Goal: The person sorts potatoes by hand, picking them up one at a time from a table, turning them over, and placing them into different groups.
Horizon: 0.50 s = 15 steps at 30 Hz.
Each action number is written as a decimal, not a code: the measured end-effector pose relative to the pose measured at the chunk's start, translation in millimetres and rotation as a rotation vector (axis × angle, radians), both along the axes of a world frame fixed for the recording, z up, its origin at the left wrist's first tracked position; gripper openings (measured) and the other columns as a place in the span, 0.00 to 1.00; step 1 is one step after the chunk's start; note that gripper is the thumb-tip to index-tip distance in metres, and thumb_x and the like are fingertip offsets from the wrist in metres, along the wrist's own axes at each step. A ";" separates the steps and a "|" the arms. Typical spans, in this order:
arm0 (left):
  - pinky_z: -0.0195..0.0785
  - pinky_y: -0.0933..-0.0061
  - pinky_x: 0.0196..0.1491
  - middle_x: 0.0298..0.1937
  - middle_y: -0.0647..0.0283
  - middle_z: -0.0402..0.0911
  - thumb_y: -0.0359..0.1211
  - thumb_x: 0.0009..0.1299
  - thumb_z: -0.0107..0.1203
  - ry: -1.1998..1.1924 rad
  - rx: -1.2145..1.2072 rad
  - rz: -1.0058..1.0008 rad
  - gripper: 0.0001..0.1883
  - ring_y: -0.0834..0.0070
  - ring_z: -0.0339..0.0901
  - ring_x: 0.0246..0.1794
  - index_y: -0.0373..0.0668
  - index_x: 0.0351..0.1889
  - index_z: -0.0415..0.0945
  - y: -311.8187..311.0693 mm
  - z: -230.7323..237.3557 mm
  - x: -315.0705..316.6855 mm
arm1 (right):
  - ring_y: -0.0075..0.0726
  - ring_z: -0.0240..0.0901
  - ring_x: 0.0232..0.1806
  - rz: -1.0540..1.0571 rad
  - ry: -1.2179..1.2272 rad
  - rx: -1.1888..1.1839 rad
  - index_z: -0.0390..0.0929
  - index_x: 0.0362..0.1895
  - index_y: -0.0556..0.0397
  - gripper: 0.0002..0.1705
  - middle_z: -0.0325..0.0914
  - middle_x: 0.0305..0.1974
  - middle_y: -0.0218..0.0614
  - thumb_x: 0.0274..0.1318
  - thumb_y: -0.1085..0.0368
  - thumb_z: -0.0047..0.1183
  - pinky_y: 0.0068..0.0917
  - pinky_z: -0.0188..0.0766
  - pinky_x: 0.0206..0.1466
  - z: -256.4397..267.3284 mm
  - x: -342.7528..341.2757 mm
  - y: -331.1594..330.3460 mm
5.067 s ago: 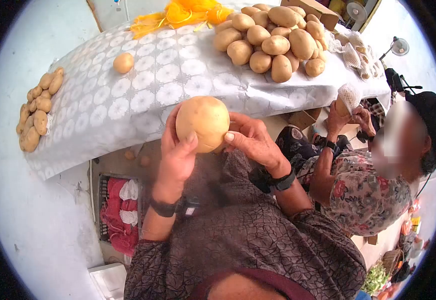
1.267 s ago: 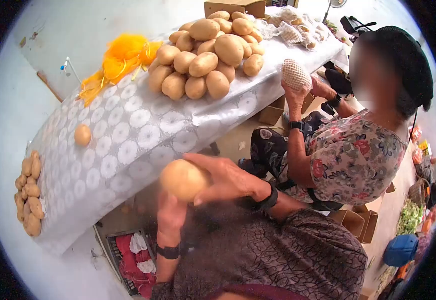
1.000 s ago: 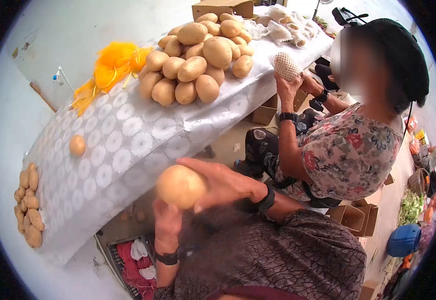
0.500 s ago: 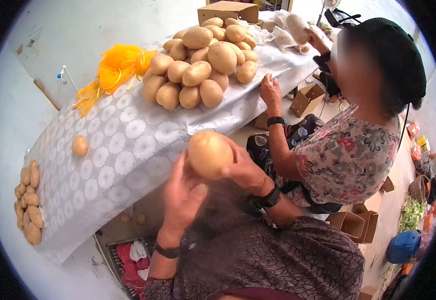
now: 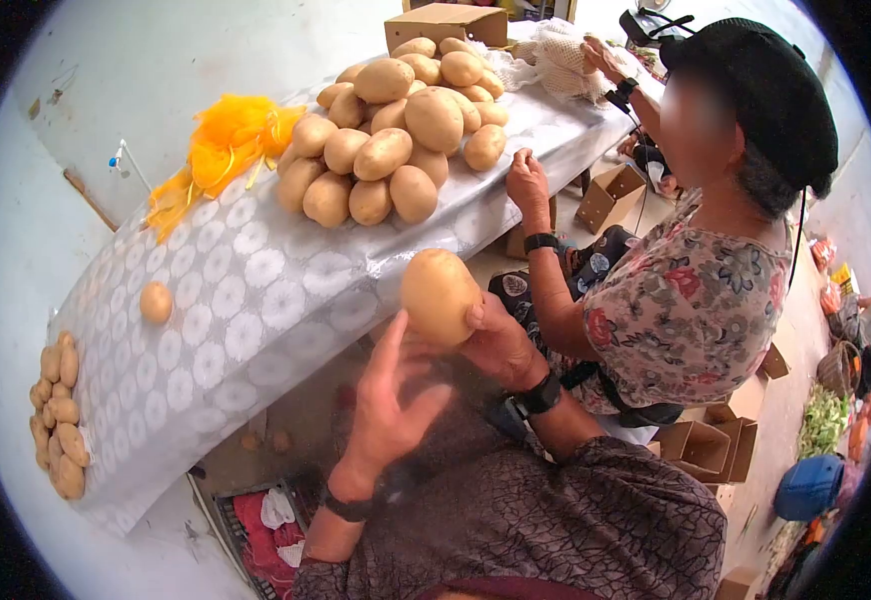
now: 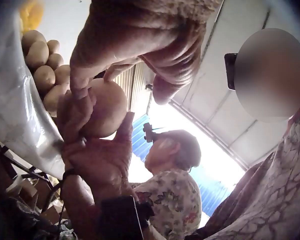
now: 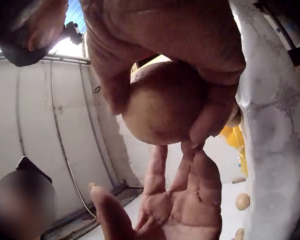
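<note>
A large pale-yellow potato (image 5: 439, 297) is held up in front of the table edge. My right hand (image 5: 504, 345) grips it from its lower right, thumb on the near side; the right wrist view shows the fingers and thumb around the potato (image 7: 162, 110). My left hand (image 5: 393, 410) is spread just left of and below it, thumb standing away. In the right wrist view the left hand's (image 7: 180, 205) straight fingertips come right up to the potato's underside. The left wrist view has the left hand (image 6: 145, 40) in front of the potato (image 6: 110, 107), covering part of it.
A potato heap (image 5: 386, 140) and orange netting (image 5: 241, 140) lie on the patterned tablecloth (image 5: 246, 330). A single potato (image 5: 156, 302) and a smaller pile (image 5: 59, 410) lie leftward. Another person (image 5: 686, 270) sits at right, one hand at white foam-netted items (image 5: 566, 60). A crate (image 5: 256, 530) stands below.
The potato has shifted right and up and turned more upright. My left hand has loosened from it and spread. The other person has moved a netted potato to the back of the table.
</note>
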<state>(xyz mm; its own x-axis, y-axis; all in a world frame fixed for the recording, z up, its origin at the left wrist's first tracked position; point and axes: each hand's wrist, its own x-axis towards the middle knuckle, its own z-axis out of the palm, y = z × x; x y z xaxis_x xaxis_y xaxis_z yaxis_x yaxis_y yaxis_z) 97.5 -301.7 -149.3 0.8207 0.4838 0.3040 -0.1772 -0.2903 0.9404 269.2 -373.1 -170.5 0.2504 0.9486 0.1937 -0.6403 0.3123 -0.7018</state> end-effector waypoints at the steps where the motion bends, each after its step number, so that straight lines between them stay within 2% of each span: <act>1: 0.68 0.66 0.56 0.66 0.51 0.61 0.40 0.65 0.63 -0.021 -0.012 -0.003 0.45 0.67 0.69 0.57 0.31 0.72 0.47 0.1 -1.4 -0.2 | 0.38 0.74 0.53 -0.023 0.007 -0.003 0.57 0.65 0.61 0.46 0.71 0.55 0.44 0.50 0.47 0.62 0.34 0.73 0.54 2.7 1.6 0.5; 3: 0.68 0.66 0.56 0.67 0.51 0.61 0.39 0.65 0.62 -0.044 -0.020 -0.009 0.44 0.67 0.69 0.58 0.31 0.72 0.48 0.8 -4.5 -2.5 | 0.39 0.74 0.52 -0.061 -0.033 0.028 0.58 0.65 0.61 0.46 0.71 0.55 0.44 0.50 0.47 0.61 0.35 0.74 0.52 0.3 9.6 5.2; 5: 0.68 0.66 0.57 0.66 0.51 0.63 0.35 0.67 0.60 -0.007 -0.095 -0.006 0.38 0.67 0.69 0.58 0.33 0.71 0.52 2.1 -8.4 -7.1 | 0.39 0.74 0.52 -0.097 -0.073 0.061 0.59 0.64 0.61 0.45 0.72 0.55 0.43 0.50 0.46 0.61 0.36 0.75 0.50 -1.4 21.3 9.9; 7: 0.68 0.66 0.57 0.64 0.51 0.64 0.34 0.68 0.58 0.000 -0.122 0.011 0.35 0.67 0.70 0.58 0.33 0.69 0.55 2.3 -6.9 -11.2 | 0.45 0.70 0.57 -0.124 -0.111 0.088 0.55 0.68 0.58 0.48 0.68 0.58 0.45 0.50 0.46 0.62 0.41 0.74 0.53 0.0 38.1 11.4; 8: 0.69 0.66 0.57 0.63 0.51 0.66 0.32 0.69 0.57 0.011 -0.153 0.033 0.31 0.67 0.70 0.57 0.33 0.68 0.58 2.5 -6.8 -13.7 | 0.47 0.71 0.56 -0.134 -0.110 0.100 0.54 0.68 0.56 0.48 0.67 0.59 0.45 0.51 0.48 0.61 0.40 0.77 0.48 -3.8 50.0 14.4; 9: 0.69 0.66 0.57 0.63 0.51 0.66 0.32 0.69 0.57 0.009 -0.153 0.033 0.31 0.67 0.70 0.57 0.33 0.68 0.58 3.7 -7.8 -15.9 | 0.47 0.71 0.56 -0.133 -0.112 0.100 0.54 0.68 0.56 0.48 0.67 0.59 0.45 0.51 0.48 0.61 0.40 0.77 0.48 9.9 52.1 13.8; 11: 0.70 0.67 0.55 0.59 0.53 0.72 0.31 0.70 0.55 -0.017 -0.177 0.097 0.25 0.69 0.73 0.54 0.32 0.63 0.64 8.4 -10.8 -20.2 | 0.48 0.72 0.55 -0.362 -0.213 0.171 0.53 0.69 0.55 0.45 0.67 0.60 0.45 0.53 0.51 0.60 0.40 0.80 0.46 47.1 52.5 11.4; 12: 0.70 0.67 0.55 0.59 0.53 0.72 0.31 0.70 0.55 -0.019 -0.176 0.097 0.25 0.69 0.73 0.54 0.32 0.63 0.64 11.9 -12.7 -22.9 | 0.48 0.72 0.55 -0.361 -0.216 0.172 0.53 0.69 0.55 0.45 0.67 0.60 0.45 0.53 0.51 0.60 0.40 0.80 0.46 51.0 61.2 16.2; 14: 0.72 0.68 0.53 0.55 0.56 0.75 0.31 0.70 0.54 0.031 -0.162 0.154 0.21 0.72 0.75 0.51 0.31 0.59 0.68 19.5 -18.4 -28.8 | 0.47 0.73 0.54 -0.547 -0.181 0.199 0.56 0.68 0.56 0.39 0.70 0.58 0.45 0.57 0.55 0.56 0.41 0.81 0.45 54.4 84.4 27.0; 15: 0.72 0.68 0.53 0.55 0.56 0.75 0.31 0.70 0.54 0.029 -0.161 0.156 0.21 0.72 0.75 0.51 0.31 0.59 0.68 22.7 -21.3 -30.8 | 0.46 0.74 0.54 -0.564 -0.190 0.146 0.58 0.66 0.56 0.35 0.71 0.56 0.45 0.59 0.56 0.55 0.41 0.80 0.46 54.0 101.2 32.5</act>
